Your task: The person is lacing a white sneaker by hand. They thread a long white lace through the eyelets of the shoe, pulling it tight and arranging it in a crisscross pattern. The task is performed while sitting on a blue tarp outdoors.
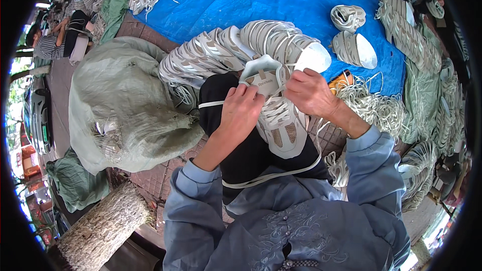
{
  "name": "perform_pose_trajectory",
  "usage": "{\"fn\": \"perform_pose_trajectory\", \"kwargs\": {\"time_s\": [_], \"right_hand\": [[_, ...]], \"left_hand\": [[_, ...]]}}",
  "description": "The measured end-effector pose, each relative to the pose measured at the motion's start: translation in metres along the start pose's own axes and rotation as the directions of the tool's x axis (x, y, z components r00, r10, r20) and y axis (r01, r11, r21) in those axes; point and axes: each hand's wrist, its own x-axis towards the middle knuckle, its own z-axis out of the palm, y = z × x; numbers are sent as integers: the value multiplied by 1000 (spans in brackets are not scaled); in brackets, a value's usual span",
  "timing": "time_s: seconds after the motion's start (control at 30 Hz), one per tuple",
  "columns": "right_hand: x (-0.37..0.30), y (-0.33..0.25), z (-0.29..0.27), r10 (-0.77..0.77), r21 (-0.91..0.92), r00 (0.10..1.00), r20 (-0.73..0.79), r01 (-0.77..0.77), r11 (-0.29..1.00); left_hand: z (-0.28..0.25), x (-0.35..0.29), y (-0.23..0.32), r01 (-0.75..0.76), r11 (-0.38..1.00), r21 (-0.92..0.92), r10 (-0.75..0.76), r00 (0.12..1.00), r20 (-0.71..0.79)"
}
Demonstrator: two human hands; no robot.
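A grey-and-beige sneaker upper [283, 133] rests on my lap with its toe toward me, its front part laced in white. My left hand [240, 110] is closed at the left side of its tongue, pinching a white shoelace [211, 104] whose end sticks out to the left. My right hand [314, 93] is closed at the right eyelets, its fingertips pinched on the lace there; the exact grip is partly hidden. A long stretch of lace hangs below the right hand and loops across my lap.
Beyond my knees lies a curved row of nested shoe uppers [201, 52]. A stuffed pale sack [130, 105] stands at left, above a log [105, 226]. To the right are a heap of loose white laces [374, 103] and more uppers [351, 50] on a blue tarp [286, 0].
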Motion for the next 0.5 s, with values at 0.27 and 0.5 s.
{"fn": "perform_pose_trajectory", "kwargs": {"time_s": [0.27,0.5], "right_hand": [[-7,-12,29,384,295,857,-342,-291,910],[-24,-33,54,757,675,632,-164,-488,553]], "left_hand": [[-1,1,-8,155,935,-319,-145,988,53],[-29,-17,-36,-112,974,195,98,992,76]]}}
